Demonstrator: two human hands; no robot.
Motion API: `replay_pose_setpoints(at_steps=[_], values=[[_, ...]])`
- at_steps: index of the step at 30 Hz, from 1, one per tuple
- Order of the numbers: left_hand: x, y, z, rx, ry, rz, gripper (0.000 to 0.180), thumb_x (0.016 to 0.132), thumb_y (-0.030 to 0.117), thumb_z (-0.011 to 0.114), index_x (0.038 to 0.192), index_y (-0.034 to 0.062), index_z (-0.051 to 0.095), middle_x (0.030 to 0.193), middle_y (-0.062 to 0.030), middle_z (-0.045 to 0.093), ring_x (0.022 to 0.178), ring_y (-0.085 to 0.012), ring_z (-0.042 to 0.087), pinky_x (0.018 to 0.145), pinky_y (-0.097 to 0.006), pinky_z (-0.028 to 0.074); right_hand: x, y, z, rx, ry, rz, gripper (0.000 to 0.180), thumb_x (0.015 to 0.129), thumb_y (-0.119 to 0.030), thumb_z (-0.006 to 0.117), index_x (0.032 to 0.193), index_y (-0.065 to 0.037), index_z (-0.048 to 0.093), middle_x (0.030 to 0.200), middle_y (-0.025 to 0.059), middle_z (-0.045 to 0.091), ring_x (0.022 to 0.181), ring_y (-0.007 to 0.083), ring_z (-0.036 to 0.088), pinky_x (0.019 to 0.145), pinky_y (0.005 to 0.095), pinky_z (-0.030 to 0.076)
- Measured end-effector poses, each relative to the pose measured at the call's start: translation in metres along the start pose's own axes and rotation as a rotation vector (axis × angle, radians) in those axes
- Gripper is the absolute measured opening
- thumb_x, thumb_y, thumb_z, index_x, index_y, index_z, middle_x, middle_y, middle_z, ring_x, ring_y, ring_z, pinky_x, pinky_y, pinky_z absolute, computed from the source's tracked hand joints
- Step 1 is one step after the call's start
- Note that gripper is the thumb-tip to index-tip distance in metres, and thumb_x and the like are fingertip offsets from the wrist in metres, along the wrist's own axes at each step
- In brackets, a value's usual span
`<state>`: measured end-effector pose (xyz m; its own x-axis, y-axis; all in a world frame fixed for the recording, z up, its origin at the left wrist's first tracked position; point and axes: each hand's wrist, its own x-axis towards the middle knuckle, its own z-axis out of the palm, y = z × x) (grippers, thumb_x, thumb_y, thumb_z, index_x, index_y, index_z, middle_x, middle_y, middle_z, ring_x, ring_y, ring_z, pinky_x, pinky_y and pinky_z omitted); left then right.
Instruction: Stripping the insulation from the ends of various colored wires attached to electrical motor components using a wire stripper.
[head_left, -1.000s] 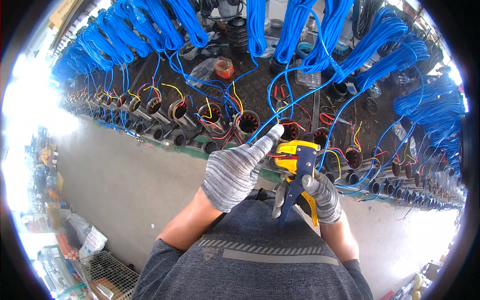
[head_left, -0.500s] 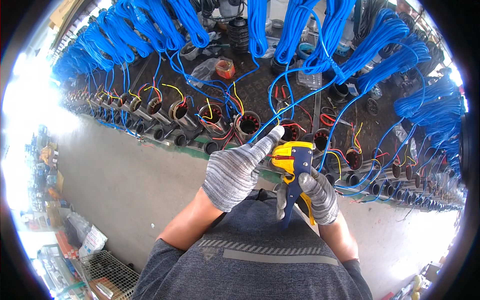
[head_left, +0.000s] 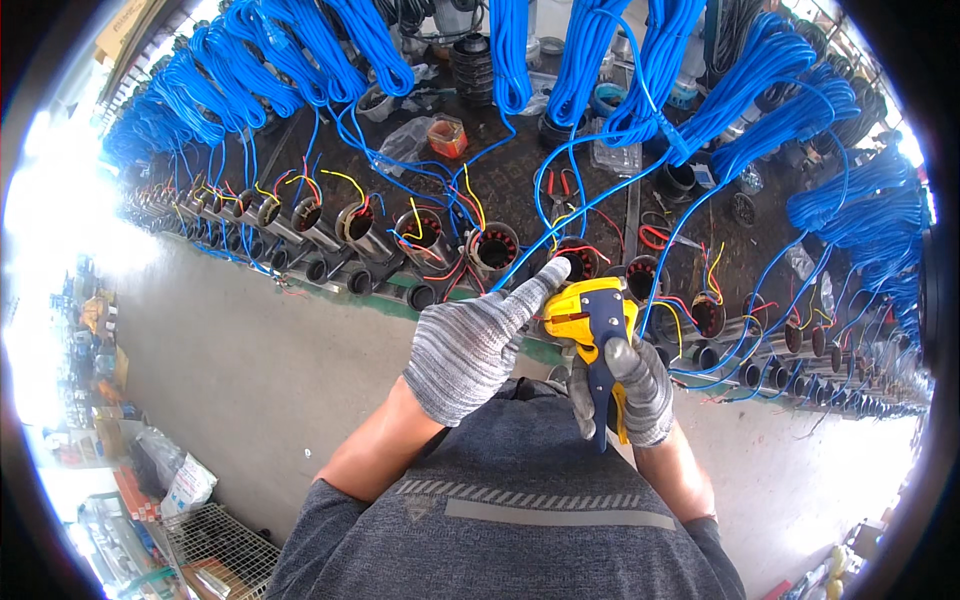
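Note:
My right hand (head_left: 645,385), in a grey knit glove, is wrapped round the handles of a yellow and dark blue wire stripper (head_left: 603,320). The tool stands nearly upright, its yellow jaws toward my left hand. Also gloved, my left hand (head_left: 465,345) closes on a blue cable (head_left: 535,245) that runs in from the far right; its index finger points forward. Between that hand and the jaws the wire ends are too small to tell apart. Just beyond the fingertip lies the open end of a metal motor tube (head_left: 577,262) with red wires.
Several metal tubes (head_left: 495,248) with coloured wires line the bench edge to both sides. Blue cable coils (head_left: 590,75) hang at the far side. On the dark bench lie red-handled scissors (head_left: 655,238), red-handled pliers (head_left: 560,185) and an orange tub (head_left: 448,137). A wire basket (head_left: 225,545) stands lower left.
My right hand has squeezed the stripper's handles closer together. The tool has turned more upright and shifted slightly right. My left hand stays nearly in place.

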<state>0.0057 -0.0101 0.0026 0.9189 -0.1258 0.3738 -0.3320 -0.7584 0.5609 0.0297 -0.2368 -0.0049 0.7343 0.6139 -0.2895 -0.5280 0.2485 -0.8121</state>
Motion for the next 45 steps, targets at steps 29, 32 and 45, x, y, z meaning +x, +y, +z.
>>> replay_pose_setpoints(at_steps=[29,32,45], values=[[-0.026,-0.014,0.007,-0.547,0.087,-0.113,0.013,0.104,0.013,0.066,0.11,0.0019,0.064,0.096,-0.0053,0.067,0.071,-0.0098,0.059,0.064,-0.028,0.049,0.013,-0.011,-0.011,0.09,-0.199,0.091,0.068,0.102,-0.045,0.066,0.146,0.004,0.048,0.097,0.0203,0.073,0.086,0.0307,0.076,0.08,0.0424,0.063],[-0.023,-0.013,0.006,-0.507,0.122,-0.052,0.013,0.103,0.012,0.068,0.11,0.0017,0.065,0.096,-0.0059,0.069,0.071,-0.0106,0.06,0.064,-0.028,0.05,0.012,-0.016,-0.009,0.11,-0.257,0.133,0.07,0.101,-0.045,0.067,0.145,0.006,0.048,0.097,0.0207,0.074,0.085,0.0307,0.076,0.079,0.0417,0.063],[-0.031,0.004,0.006,-1.478,-0.125,-0.164,0.022,0.107,0.018,0.062,0.123,0.0022,0.064,0.101,-0.0081,0.069,0.077,-0.0116,0.063,0.066,-0.029,0.052,0.016,0.003,-0.036,0.169,-0.209,-0.072,0.063,0.09,-0.029,0.081,0.138,0.002,0.056,0.118,0.0193,0.071,0.096,0.0376,0.075,0.088,0.0509,0.062]])
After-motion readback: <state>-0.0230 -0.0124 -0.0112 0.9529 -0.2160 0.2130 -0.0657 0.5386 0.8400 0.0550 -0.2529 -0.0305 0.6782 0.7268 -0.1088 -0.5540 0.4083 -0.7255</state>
